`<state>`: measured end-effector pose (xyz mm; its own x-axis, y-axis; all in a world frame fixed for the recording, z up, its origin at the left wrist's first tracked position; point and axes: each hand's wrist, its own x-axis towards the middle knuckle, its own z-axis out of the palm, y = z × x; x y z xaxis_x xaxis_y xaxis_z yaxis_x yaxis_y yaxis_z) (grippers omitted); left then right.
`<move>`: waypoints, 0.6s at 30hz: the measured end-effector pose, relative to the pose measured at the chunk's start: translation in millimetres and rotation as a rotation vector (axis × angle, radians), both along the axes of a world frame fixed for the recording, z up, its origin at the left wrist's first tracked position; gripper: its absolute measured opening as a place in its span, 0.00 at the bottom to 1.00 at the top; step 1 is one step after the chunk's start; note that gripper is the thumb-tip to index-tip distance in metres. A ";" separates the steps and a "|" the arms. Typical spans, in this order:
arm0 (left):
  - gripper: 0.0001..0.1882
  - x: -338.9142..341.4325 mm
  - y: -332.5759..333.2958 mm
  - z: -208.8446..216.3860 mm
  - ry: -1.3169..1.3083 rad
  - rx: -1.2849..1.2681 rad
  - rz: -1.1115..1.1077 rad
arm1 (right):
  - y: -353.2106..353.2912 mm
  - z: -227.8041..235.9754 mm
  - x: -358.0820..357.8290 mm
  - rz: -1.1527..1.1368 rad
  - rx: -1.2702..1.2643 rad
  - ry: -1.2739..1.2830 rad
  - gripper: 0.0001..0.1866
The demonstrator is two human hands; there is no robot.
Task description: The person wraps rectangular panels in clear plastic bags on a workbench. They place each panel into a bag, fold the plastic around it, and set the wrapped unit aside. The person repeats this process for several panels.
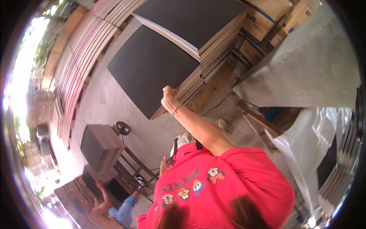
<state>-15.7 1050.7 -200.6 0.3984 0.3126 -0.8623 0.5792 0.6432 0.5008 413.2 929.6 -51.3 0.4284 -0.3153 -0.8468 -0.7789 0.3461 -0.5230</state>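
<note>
My right arm, with a chain bracelet at the wrist, reaches forward over a stack of dark-topped square panels. The right hand is at the stack's near right edge, its fingers curled in. Whether it touches the top panel or pinches something small does not show. Down by my waist, beside the red shirt, only part of my left hand shows. Its fingers are mostly hidden, and I see no object in it.
A taller stack of dark panels adjoins the first. Cardboard boxes and a grey slab stand right, with plastic sheeting nearer. Panels rest on a wheeled frame at left. Another person works there with raised hands.
</note>
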 end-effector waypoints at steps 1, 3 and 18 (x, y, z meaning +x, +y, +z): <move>0.28 10.9 23.7 5.4 0.018 0.012 -0.019 | -2.6 11.8 -3.1 -0.063 0.072 0.003 0.37; 0.28 38.6 66.2 18.2 0.051 0.034 -0.084 | -21.5 32.7 -6.6 -0.213 0.215 -0.003 0.35; 0.33 210.6 121.3 39.8 0.027 0.034 -0.735 | 4.4 -24.8 -19.0 -0.458 -0.147 -0.255 0.15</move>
<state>194.9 1172.0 -160.8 0.4944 0.0000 -0.8692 0.8672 0.0682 0.4932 394.2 934.1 -76.1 0.4053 -0.6251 -0.6671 -0.4079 0.5294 -0.7438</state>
